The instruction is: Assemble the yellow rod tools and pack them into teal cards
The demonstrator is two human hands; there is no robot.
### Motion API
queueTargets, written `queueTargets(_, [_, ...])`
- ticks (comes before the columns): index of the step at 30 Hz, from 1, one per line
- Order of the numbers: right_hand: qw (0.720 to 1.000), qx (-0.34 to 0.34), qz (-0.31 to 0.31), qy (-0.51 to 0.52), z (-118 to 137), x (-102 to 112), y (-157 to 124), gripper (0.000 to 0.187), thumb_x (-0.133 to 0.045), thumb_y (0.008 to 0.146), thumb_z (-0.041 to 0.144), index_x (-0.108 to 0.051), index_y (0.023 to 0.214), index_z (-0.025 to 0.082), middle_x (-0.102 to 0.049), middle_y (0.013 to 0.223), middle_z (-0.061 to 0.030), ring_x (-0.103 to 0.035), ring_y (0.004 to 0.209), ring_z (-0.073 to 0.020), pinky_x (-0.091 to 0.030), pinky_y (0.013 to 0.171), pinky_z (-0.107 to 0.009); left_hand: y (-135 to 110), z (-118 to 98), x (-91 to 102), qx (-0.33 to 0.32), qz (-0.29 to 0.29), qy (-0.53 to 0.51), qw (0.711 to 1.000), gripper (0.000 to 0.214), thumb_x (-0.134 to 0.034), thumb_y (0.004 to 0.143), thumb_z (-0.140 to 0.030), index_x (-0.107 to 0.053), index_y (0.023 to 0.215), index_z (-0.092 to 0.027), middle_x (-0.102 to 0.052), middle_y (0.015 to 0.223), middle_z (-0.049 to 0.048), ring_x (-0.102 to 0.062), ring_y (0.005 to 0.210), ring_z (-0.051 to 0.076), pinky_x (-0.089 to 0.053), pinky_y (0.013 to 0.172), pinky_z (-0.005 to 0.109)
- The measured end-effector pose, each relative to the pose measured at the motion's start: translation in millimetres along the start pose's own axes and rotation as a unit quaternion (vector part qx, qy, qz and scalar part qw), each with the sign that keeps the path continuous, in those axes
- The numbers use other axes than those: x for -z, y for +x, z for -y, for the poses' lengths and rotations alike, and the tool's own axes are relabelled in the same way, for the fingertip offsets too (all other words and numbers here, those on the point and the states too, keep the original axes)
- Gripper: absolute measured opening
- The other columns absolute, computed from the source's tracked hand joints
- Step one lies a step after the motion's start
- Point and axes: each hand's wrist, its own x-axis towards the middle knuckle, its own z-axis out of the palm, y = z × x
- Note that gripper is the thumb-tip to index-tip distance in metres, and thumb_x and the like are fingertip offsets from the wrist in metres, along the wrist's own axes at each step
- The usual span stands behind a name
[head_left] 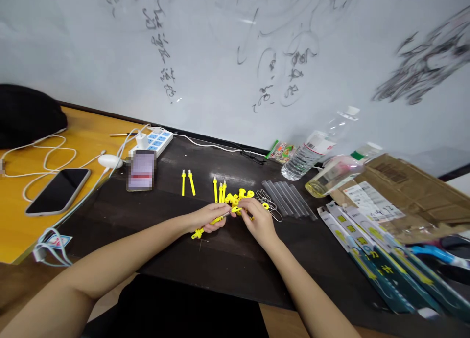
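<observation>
My left hand (206, 216) is closed around a thin yellow plastic stick (198, 233) with a ring-like end, which slants up to the right. My right hand (261, 221) pinches a small yellow plastic part (235, 209) at the upper tip of that stick; whether the two are joined I cannot tell. Just beyond my fingers lies a pile of small yellow spool-like parts (242, 193). Several yellow sticks with pale tips (216, 190) lie behind my left hand, two more (191, 183) farther left. Bent metal wires (270, 207) and transparent tubes (288, 198) are right of my right hand.
A phone (141, 170) leans by a white power strip (159, 141); another phone (58, 191) lies on the yellow table among white cables. Bottles (308, 152), a brown parcel (396, 191), long printed packages (370, 255) and blue-handled scissors (436, 254) line the right side. Behind stands a whiteboard (220, 74).
</observation>
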Motion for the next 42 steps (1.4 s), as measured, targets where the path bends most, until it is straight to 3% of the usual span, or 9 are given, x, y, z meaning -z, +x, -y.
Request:
queueTargets(9, [1.0,-0.01,-0.017,-0.002,-4.0,-1.0,2.7,0.022,-0.043,0.088,0.016,-0.058,0.103,0.023,-0.064,0.101,-0.008,-0.057,0.097,-0.0232,-0.046,0.086,-0.039,5.0,4.4,-1.1,-0.021,-0.035,-0.022,0.999,0.029,-0.054,0.082,-0.045,-0.047,0.085,-0.016,-0.052,0.051,-0.0053,-0.042,0.032,0.006,-0.035,0.033,0.016])
queueTargets(13, [0.988,-0.095,-0.059,-0.109,-25.8,16.6,4.6,0.019,-0.044,0.087,0.018,-0.059,0.098,0.02,-0.062,0.096,-0.0093,-0.055,0.094,-0.0242,-0.045,0.083,-0.038,9.1,8.9,0.4,-0.021,-0.058,-0.054,0.997,0.029,-0.058,0.079,-0.042,-0.046,0.083,-0.016,-0.056,0.06,-0.0031,-0.049,0.039,0.006,-0.041,0.038,0.017])
queueTargets(16, [0.953,-0.176,-0.069,-0.237,-52.0,33.5,2.1,0.017,-0.047,0.084,0.023,-0.061,0.092,0.019,-0.061,0.09,-0.0107,-0.055,0.089,-0.0264,-0.045,0.075,-0.037,9.1,7.9,0.0,-0.035,-0.087,-0.067,0.993,0.032,-0.063,0.076,-0.042,-0.047,0.084,-0.015,-0.055,0.06,-0.0032,-0.05,0.041,0.006,-0.041,0.039,0.017])
queueTargets(22, [0.911,-0.243,-0.014,-0.332,-92.0,46.2,-10.8,0.02,-0.051,0.083,0.03,-0.063,0.073,0.018,-0.061,0.074,-0.0101,-0.056,0.073,-0.0242,-0.041,0.062,-0.033,9.4,7.3,0.1,-0.038,-0.121,-0.093,0.988,0.034,-0.067,0.073,-0.039,-0.044,0.084,-0.017,-0.056,0.063,-0.0036,-0.054,0.047,0.006,-0.048,0.047,0.02])
queueTargets(31, [0.876,-0.336,0.086,-0.336,-83.8,47.8,-4.5,0.027,-0.054,0.082,0.041,-0.068,0.08,0.017,-0.066,0.087,-0.0123,-0.06,0.084,-0.027,-0.042,0.065,-0.033,9.3,8.9,1.0,-0.054,-0.113,-0.057,0.99,0.031,-0.063,0.076,-0.04,-0.042,0.083,-0.018,-0.055,0.065,-0.0038,-0.05,0.042,0.005,-0.037,0.036,0.014])
queueTargets(34, [0.885,-0.339,0.065,-0.313,-82.5,52.1,-4.1,0.027,-0.055,0.08,0.041,-0.067,0.077,0.017,-0.066,0.085,-0.012,-0.061,0.083,-0.027,-0.042,0.065,-0.033,9.2,9.1,1.5,-0.058,-0.109,-0.049,0.991,0.031,-0.062,0.077,-0.04,-0.041,0.083,-0.018,-0.054,0.064,-0.0043,-0.048,0.04,0.005,-0.035,0.034,0.014])
queueTargets(37, [0.907,-0.344,-0.02,-0.244,-81.7,58.6,-3.1,0.028,-0.057,0.077,0.043,-0.066,0.075,0.017,-0.065,0.078,-0.0098,-0.06,0.074,-0.024,-0.042,0.062,-0.032,9.6,9.4,1.4,-0.055,-0.109,-0.04,0.992,0.029,-0.06,0.078,-0.04,-0.041,0.084,-0.019,-0.054,0.064,-0.0047,-0.047,0.038,0.005,-0.035,0.033,0.014])
queueTargets(40, [0.928,-0.34,-0.148,-0.026,-75.6,60.1,1.7,0.034,-0.06,0.074,0.05,-0.063,0.074,0.016,-0.061,0.068,-0.0051,-0.054,0.058,-0.0161,-0.042,0.053,-0.028,9.7,9.6,0.2,-0.058,-0.099,-0.021,0.993,0.029,-0.057,0.081,-0.042,-0.04,0.086,-0.02,-0.054,0.06,-0.0058,-0.044,0.032,0.005,-0.032,0.03,0.014])
queueTargets(42, [0.897,-0.335,-0.207,0.2,-66.4,54.6,6.3,0.036,-0.061,0.074,0.053,-0.057,0.074,0.017,-0.06,0.064,-0.0015,-0.047,0.047,-0.0101,-0.037,0.043,-0.022,8.9,9.4,-1.2,-0.063,-0.094,-0.006,0.994,0.03,-0.056,0.081,-0.044,-0.038,0.086,-0.02,-0.054,0.056,-0.0067,-0.041,0.029,0.005,-0.029,0.028,0.014])
